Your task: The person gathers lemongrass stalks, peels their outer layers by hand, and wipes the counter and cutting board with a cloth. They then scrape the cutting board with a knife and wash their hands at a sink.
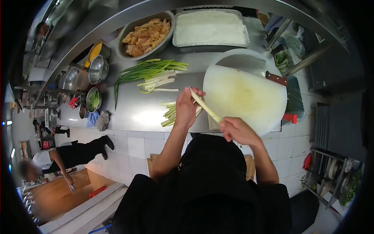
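Observation:
A long, pale green-white scallion stalk (205,106) slants between my hands in front of my body. My left hand (186,107) has its fingers closed round the upper left end. At the lower right end, my right hand (238,130) pinches the stalk near the front edge of the round white cutting board (249,103). A cleaver (249,66) with a brown riveted handle lies flat on the far part of the board. More pale stalks (170,114) lie left of my left hand, partly hidden by it. Beyond them are thin green scallions (152,70) with white ends.
At the back of the steel counter (128,105) stand a bowl of marinated meat pieces (147,37) and a tray of white powder (210,28). Metal bowls (98,69) and cloths (103,120) sit to the left. A person (74,154) in black stands farther left. An overhead shelf edge (117,17) crosses above.

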`<state>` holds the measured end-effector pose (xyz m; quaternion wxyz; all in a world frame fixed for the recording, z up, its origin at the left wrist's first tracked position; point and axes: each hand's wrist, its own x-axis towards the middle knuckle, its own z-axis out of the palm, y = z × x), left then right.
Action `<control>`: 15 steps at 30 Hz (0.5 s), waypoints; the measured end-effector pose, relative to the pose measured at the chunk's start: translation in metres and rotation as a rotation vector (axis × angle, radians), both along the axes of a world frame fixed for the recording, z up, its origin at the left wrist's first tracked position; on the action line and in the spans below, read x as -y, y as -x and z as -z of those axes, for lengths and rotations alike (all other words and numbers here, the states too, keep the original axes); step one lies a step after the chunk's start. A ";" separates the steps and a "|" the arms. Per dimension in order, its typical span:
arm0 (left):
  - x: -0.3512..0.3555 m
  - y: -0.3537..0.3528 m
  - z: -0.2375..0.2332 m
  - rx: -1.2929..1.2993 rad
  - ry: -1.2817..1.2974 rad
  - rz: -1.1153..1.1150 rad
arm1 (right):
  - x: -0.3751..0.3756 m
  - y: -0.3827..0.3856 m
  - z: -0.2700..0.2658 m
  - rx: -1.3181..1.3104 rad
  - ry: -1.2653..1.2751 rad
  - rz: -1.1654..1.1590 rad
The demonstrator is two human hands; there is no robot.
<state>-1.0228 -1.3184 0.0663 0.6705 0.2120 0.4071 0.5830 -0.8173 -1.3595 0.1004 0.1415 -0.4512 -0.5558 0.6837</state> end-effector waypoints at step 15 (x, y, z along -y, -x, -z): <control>-0.013 0.042 -0.019 -0.014 -0.083 -0.263 | -0.032 -0.041 -0.004 -0.552 -0.415 0.607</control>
